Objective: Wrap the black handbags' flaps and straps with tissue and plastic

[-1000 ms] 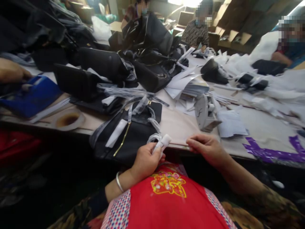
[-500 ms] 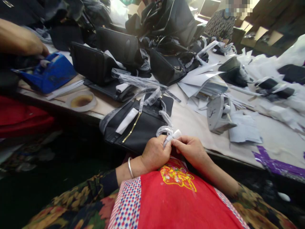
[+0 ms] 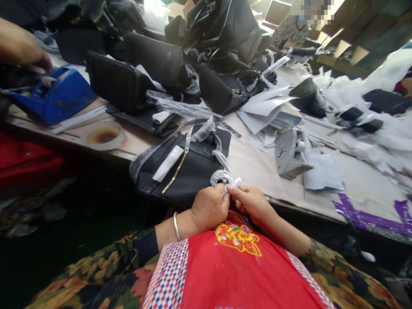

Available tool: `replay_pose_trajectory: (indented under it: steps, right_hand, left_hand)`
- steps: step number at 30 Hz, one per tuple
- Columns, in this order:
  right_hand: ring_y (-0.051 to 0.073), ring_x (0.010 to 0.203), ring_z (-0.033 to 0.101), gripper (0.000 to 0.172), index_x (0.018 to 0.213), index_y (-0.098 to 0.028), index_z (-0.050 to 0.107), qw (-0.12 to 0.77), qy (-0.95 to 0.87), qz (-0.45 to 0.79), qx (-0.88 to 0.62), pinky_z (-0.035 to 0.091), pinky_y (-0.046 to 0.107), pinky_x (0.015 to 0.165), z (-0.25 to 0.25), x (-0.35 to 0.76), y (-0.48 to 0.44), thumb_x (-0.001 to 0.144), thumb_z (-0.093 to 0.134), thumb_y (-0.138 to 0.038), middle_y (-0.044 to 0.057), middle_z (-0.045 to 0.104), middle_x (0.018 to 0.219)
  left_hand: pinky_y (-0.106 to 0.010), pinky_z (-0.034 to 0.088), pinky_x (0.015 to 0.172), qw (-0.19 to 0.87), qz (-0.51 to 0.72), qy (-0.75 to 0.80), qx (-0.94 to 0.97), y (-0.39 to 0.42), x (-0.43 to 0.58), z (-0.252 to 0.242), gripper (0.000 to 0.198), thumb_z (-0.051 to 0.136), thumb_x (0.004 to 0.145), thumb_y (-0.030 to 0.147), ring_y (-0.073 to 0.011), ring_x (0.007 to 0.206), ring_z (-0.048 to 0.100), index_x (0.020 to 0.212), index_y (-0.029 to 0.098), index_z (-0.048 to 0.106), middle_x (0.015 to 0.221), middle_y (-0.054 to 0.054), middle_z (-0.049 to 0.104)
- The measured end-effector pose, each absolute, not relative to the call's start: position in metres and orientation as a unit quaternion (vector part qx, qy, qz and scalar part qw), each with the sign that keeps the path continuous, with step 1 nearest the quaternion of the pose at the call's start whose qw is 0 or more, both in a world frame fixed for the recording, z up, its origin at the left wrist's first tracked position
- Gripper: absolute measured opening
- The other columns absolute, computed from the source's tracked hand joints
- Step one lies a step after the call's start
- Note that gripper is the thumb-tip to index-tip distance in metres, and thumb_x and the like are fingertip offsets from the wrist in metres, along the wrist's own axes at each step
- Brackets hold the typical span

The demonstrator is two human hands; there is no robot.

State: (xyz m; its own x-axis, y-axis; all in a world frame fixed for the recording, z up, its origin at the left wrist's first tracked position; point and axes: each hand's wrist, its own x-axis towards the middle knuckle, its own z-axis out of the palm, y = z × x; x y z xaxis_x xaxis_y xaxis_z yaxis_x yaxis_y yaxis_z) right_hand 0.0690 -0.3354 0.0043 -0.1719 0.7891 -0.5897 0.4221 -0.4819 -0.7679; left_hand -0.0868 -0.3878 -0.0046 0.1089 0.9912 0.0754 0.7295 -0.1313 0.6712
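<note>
My left hand (image 3: 209,208) and my right hand (image 3: 251,201) meet at the table's near edge, both closed on a small white wrapped strap end (image 3: 231,185). A plastic-wrapped strap (image 3: 222,165) runs from it up to a black handbag (image 3: 183,169) with a gold zip that hangs partly over the table edge, just left of my hands. A white paper strip lies on the bag. A silver bangle circles my left wrist.
Black bags (image 3: 154,64) are piled at the back. A grey tape dispenser (image 3: 289,152) and white papers (image 3: 267,109) lie right of the bag. A tape roll (image 3: 102,135) and a blue dispenser (image 3: 53,96) under another person's hand (image 3: 22,47) sit left. Purple tape (image 3: 370,216) marks the table.
My right hand came in from the right and closed on the white strap end beside my left hand. The view dropped and shifted left.
</note>
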Motion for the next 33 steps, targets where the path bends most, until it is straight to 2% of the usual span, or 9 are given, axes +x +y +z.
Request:
replay_pose_trajectory:
  steps: [6, 11, 13, 16, 19, 22, 26, 30, 33]
  right_hand:
    - [0.004, 0.039, 0.032, 0.047, 0.061, -0.017, 0.059, 0.151, -0.395, 0.699, -0.577, 0.017, 0.02, 0.039, 0.01, 0.081, -0.341, 0.063, 0.085, -0.055, -0.005, 0.05, 0.048]
    - [0.005, 0.045, 0.038, 0.041, 0.067, -0.014, 0.064, 0.179, -0.371, 0.729, -0.546, 0.023, 0.019, 0.042, 0.016, 0.079, -0.343, 0.061, 0.089, -0.046, -0.004, 0.054, 0.054]
    - [0.006, 0.048, 0.044, 0.039, 0.067, -0.014, 0.066, 0.221, -0.349, 0.742, -0.528, 0.031, 0.02, 0.045, 0.016, 0.073, -0.346, 0.06, 0.091, -0.043, -0.003, 0.056, 0.056]
    - [0.012, 0.058, 0.058, 0.036, 0.074, -0.015, 0.069, 0.275, -0.339, 0.751, -0.495, 0.046, 0.024, 0.058, 0.015, 0.064, -0.349, 0.061, 0.091, -0.04, -0.001, 0.063, 0.062]
    - [0.016, 0.061, 0.063, 0.033, 0.081, -0.017, 0.069, 0.295, -0.355, 0.762, -0.454, 0.052, 0.031, 0.065, 0.011, 0.059, -0.349, 0.068, 0.088, -0.041, 0.0, 0.066, 0.066]
    - [0.017, 0.06, 0.062, 0.033, 0.081, -0.018, 0.067, 0.306, -0.394, 0.749, -0.437, 0.051, 0.032, 0.062, 0.005, 0.06, -0.344, 0.071, 0.086, -0.043, 0.0, 0.067, 0.066]
    - [0.012, 0.057, 0.055, 0.039, 0.073, -0.016, 0.069, 0.294, -0.469, 0.705, -0.443, 0.043, 0.026, 0.055, -0.001, 0.061, -0.333, 0.068, 0.087, -0.05, -0.001, 0.064, 0.064]
    - [0.009, 0.052, 0.046, 0.044, 0.072, -0.015, 0.069, 0.281, -0.483, 0.722, -0.408, 0.037, 0.024, 0.052, -0.004, 0.058, -0.325, 0.069, 0.084, -0.057, -0.003, 0.056, 0.058]
    - [0.011, 0.055, 0.05, 0.042, 0.073, -0.016, 0.066, 0.279, -0.478, 0.741, -0.38, 0.041, 0.026, 0.055, -0.001, 0.056, -0.323, 0.072, 0.082, -0.055, -0.002, 0.057, 0.062]
  left_hand:
    - [-0.034, 0.051, 0.066, 0.256, 0.263, 0.616, 0.697, -0.388, -0.087, -0.005, 0.025, 0.045, 0.096, 0.027, -0.0282, 0.076, 0.072, 0.096, 0.012, 0.064, 0.085, -0.017, 0.074]
    - [-0.034, 0.053, 0.069, 0.273, 0.302, 0.609, 0.681, -0.389, -0.089, -0.008, 0.023, 0.049, 0.094, 0.026, -0.028, 0.078, 0.072, 0.096, 0.012, 0.067, 0.086, -0.016, 0.074]
    - [-0.032, 0.054, 0.067, 0.323, 0.335, 0.609, 0.642, -0.389, -0.09, -0.008, 0.023, 0.051, 0.094, 0.029, -0.0259, 0.077, 0.072, 0.096, 0.013, 0.068, 0.085, -0.014, 0.074]
    - [-0.027, 0.055, 0.061, 0.466, 0.396, 0.591, 0.526, -0.388, -0.092, -0.003, 0.027, 0.053, 0.096, 0.036, -0.0203, 0.069, 0.072, 0.099, 0.015, 0.069, 0.081, -0.01, 0.074]
    - [-0.023, 0.054, 0.054, 0.588, 0.428, 0.564, 0.39, -0.386, -0.095, 0.006, 0.031, 0.057, 0.094, 0.042, -0.0165, 0.061, 0.07, 0.099, 0.013, 0.069, 0.076, -0.007, 0.073]
    - [-0.02, 0.053, 0.05, 0.652, 0.438, 0.537, 0.306, -0.386, -0.099, 0.014, 0.037, 0.066, 0.088, 0.048, -0.0137, 0.056, 0.068, 0.099, 0.012, 0.068, 0.073, -0.006, 0.072]
    - [-0.019, 0.054, 0.05, 0.704, 0.453, 0.488, 0.246, -0.387, -0.105, 0.018, 0.044, 0.075, 0.081, 0.052, -0.0127, 0.055, 0.068, 0.097, 0.011, 0.068, 0.072, -0.006, 0.072]
    - [-0.02, 0.056, 0.054, 0.713, 0.489, 0.456, 0.212, -0.387, -0.11, 0.018, 0.045, 0.079, 0.077, 0.05, -0.0123, 0.056, 0.067, 0.094, 0.01, 0.067, 0.072, -0.005, 0.072]
    - [-0.021, 0.056, 0.054, 0.707, 0.508, 0.448, 0.203, -0.387, -0.111, 0.016, 0.046, 0.079, 0.078, 0.051, -0.0126, 0.056, 0.067, 0.094, 0.01, 0.067, 0.071, -0.005, 0.071]
